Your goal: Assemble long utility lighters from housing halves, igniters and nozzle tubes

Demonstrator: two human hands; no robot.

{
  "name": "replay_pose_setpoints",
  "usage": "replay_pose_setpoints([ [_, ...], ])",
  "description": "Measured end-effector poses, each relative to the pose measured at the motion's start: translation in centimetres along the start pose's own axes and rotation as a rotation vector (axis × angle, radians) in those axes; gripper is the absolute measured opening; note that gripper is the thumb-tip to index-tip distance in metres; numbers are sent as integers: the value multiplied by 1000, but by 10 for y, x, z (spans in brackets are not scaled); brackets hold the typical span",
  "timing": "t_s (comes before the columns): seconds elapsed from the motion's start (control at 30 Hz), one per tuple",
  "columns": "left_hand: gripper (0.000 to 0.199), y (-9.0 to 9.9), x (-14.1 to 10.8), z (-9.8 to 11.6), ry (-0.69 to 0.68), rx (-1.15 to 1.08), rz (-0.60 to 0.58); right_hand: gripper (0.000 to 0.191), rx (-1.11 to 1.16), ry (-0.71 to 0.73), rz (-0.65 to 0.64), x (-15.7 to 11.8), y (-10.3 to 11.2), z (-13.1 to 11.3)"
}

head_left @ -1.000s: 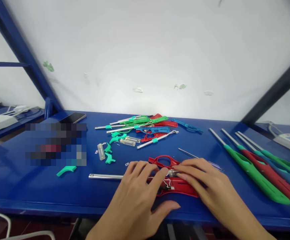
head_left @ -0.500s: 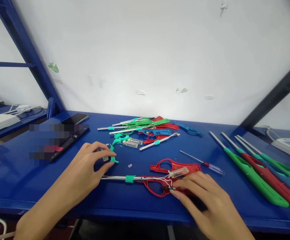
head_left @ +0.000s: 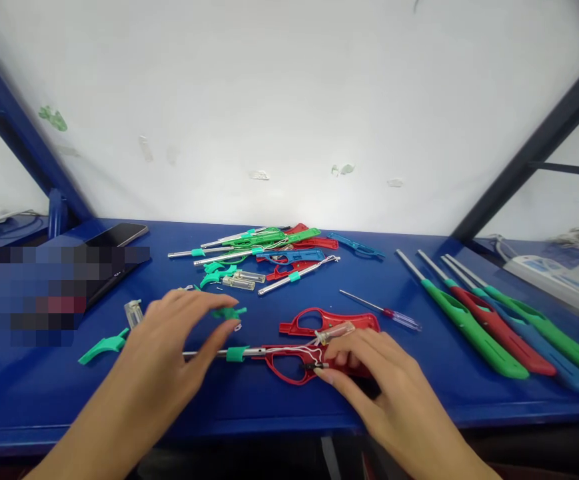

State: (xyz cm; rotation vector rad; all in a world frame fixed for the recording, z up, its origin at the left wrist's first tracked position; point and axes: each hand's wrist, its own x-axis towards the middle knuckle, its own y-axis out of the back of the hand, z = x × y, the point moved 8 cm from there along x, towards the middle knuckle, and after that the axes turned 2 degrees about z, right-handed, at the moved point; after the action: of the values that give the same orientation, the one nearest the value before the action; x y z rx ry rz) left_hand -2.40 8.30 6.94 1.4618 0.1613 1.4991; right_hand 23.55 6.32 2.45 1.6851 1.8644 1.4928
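Note:
My left hand (head_left: 174,340) pinches a small green plastic piece (head_left: 228,313) between thumb and fingertips, above the metal tube (head_left: 204,354) of an opened lighter. My right hand (head_left: 376,367) is closed on a small black igniter part (head_left: 314,366) with white wires, at a red casing half (head_left: 295,382) lying on the table. A green collar (head_left: 236,354) sits around the tube. Just behind lies the other red casing half (head_left: 289,327), with a clear fuel tank (head_left: 338,332) partly over it. A green curved trigger (head_left: 103,346) rests left of my left hand.
Disassembled lighter parts, including a blue casing half (head_left: 299,256), lie at the back of the blue table (head_left: 249,407). A screwdriver (head_left: 402,320) lies right of centre. Several whole lighters, one green (head_left: 479,333), are at the right. A phone (head_left: 124,233) is back left.
My left hand has moved right relative to the table, carrying the green piece closer to the red casing. The view has shifted right. My right hand still holds the igniter part.

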Motion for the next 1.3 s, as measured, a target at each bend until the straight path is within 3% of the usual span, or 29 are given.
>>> replay_pose_setpoints([
  [0.07,19,-9,0,26,-41,-80,-47,4,0,17,-33,0,-1,-2],
  [0.13,17,-17,0,46,-74,-178,-71,15,-13,54,-85,1,-3,-5],
  [0.27,21,-34,-2,62,-123,-263,-96,27,-72,69,-210,3,-8,-9],
  [0.4,18,-39,-4,64,-144,-307,-70,26,-115,73,-303,7,-11,-13],
  [0.7,19,-50,-19,61,-104,-296,-145,13,-117,45,-387,8,-14,-15],
  [0.87,18,-50,-21,61,-124,-264,-132,24,-125,59,-374,10,-15,-16],
  [1.0,19,-49,-21,62,-134,-256,-115,14,-177,31,-404,12,-16,-17],
  [1.17,18,-48,-21,63,-134,-255,-93,31,-170,75,-404,9,-15,-17],
  [1.3,15,-47,-21,63,-136,-258,-82,32,-160,90,-406,9,-18,-13],
])
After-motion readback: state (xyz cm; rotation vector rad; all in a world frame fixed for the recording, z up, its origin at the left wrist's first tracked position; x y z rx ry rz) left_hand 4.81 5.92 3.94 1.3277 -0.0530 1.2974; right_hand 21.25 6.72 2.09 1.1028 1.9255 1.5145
